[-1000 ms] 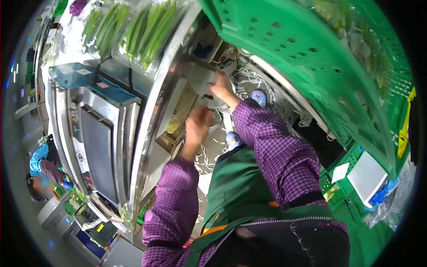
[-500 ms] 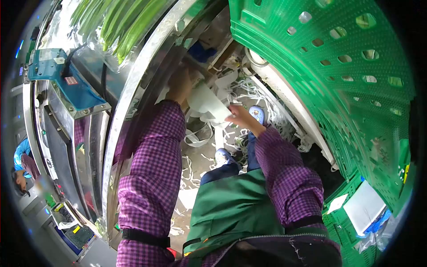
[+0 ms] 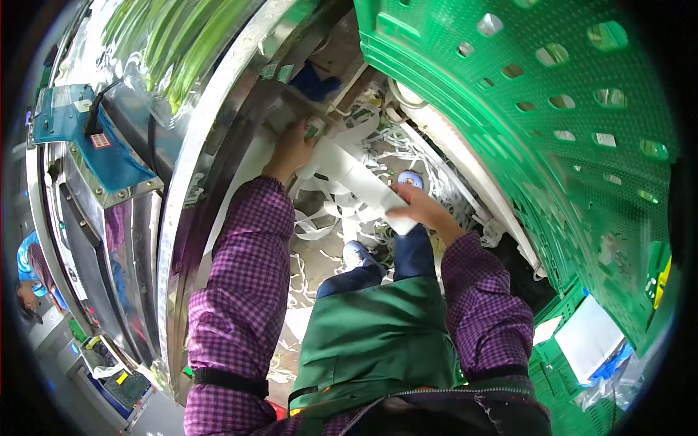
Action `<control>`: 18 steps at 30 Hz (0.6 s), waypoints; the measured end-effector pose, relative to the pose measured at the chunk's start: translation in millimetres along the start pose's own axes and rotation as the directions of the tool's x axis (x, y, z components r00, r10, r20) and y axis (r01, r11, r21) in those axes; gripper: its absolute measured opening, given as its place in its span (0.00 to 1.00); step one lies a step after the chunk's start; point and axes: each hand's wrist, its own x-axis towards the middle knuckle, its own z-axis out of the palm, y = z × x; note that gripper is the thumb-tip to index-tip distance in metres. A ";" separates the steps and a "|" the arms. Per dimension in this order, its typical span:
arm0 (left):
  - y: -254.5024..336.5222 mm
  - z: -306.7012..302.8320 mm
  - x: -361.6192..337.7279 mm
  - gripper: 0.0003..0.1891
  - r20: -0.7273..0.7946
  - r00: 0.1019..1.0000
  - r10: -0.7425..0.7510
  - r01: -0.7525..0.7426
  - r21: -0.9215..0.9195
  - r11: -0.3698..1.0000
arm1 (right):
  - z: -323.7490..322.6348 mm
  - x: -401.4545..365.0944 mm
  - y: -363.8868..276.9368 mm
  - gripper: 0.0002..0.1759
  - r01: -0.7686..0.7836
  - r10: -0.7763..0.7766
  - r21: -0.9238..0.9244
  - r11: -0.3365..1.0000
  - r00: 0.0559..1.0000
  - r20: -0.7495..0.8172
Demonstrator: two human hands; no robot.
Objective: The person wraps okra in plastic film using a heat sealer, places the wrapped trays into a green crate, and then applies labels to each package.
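A wide white paper strip (image 3: 356,178) stretches slantwise between my hands, below the steel counter edge. My right hand (image 3: 422,206) pinches its lower end, with fingers and thumb closed on the paper. At the strip's upper end, beside the counter, my left hand (image 3: 292,151) has its fingers closed. A small green and white patch (image 3: 314,129) shows at the left fingertips; what this hand grips is not clear. Thin white strips (image 3: 316,221) lie tangled on the floor under and behind the paper.
Green perforated crates (image 3: 509,123) rise on the right, and a white sheet (image 3: 590,338) lies at lower right. Long green vegetables (image 3: 174,51) lie on the counter at upper left, near a blue-covered machine part (image 3: 109,142). Another person (image 3: 40,269) is at far left.
My right hand has moved down and to the right with the paper's end, and more of the strip shows. The left hand is clearer, with the small green and white patch now visible.
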 end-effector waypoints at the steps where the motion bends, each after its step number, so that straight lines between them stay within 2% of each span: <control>1: 0.1 0.4 2.8 0.23 0.039 0.999 -0.023 0.022 0.034 0.999 | -2.0 -12.3 -22.7 0.22 -0.105 0.128 -0.215 0.971 0.987 0.095; 2: -0.7 1.4 2.1 0.23 0.034 0.999 -0.026 0.025 0.031 0.999 | -4.2 -22.7 -35.3 0.25 -0.181 0.270 -0.428 0.886 0.950 0.157; 4: -2.4 4.3 -2.2 0.25 -0.095 0.993 0.067 -0.066 0.023 0.998 | -15.3 -31.3 2.4 0.27 -0.055 0.242 -0.535 0.843 0.927 0.286; 5: -3.2 3.6 -3.8 0.25 -0.100 0.993 0.067 -0.065 0.021 0.998 | -17.1 -44.4 -0.2 0.26 -0.106 0.260 -0.421 0.901 0.908 0.329; 6: -4.6 2.5 -6.0 0.25 -0.138 0.990 0.033 -0.032 0.011 0.999 | -27.0 -50.5 25.8 0.27 -0.074 0.269 -0.451 0.889 0.882 0.386; 8: -4.8 -2.2 -6.4 0.26 -0.177 0.984 0.000 0.000 -0.001 1.000 | -38.1 -74.0 46.3 0.25 -0.208 0.415 -0.503 0.839 0.842 0.344; 9: -2.0 -8.4 -5.5 0.26 -0.203 0.978 -0.054 0.048 -0.035 0.998 | -43.8 -84.1 55.3 0.25 -0.209 0.417 -0.505 0.838 0.841 0.344; 11: 10.0 -25.5 -3.9 0.26 -0.215 0.970 -0.114 0.101 -0.070 0.992 | -51.6 -103.3 69.1 0.23 -0.315 0.464 -0.469 0.825 0.852 0.244; 12: 22.7 -37.4 -0.4 0.26 -0.189 0.972 -0.137 0.102 -0.181 0.978 | -54.5 -112.4 64.3 0.23 -0.352 0.404 -0.219 0.910 0.872 0.275; 13: 31.0 -43.1 2.9 0.27 -0.165 0.973 -0.160 0.106 -0.293 0.950 | -57.3 -120.5 52.2 0.23 -0.402 0.440 -0.193 0.895 0.868 0.231; 15: 40.9 -50.9 18.7 0.29 -0.117 0.978 -0.174 0.127 -0.330 0.935 | -64.1 -129.6 13.5 0.22 -0.435 0.465 -0.184 0.881 0.867 0.179; 16: 47.2 -55.2 30.5 0.32 -0.072 0.981 -0.181 0.142 -0.366 0.920 | -61.9 -135.6 -13.6 0.22 -0.447 0.453 -0.127 0.886 0.891 0.024; 17: 65.9 -67.0 35.7 0.29 -0.017 0.975 -0.223 0.189 -0.467 0.864 | -59.1 -141.4 -27.7 0.21 -0.458 0.448 -0.062 0.887 0.885 -0.126; 18: 62.8 -60.7 44.9 0.29 -0.015 0.973 -0.229 0.194 -0.478 0.857 | -60.5 -144.8 -30.1 0.21 -0.467 0.456 -0.071 0.882 0.881 -0.130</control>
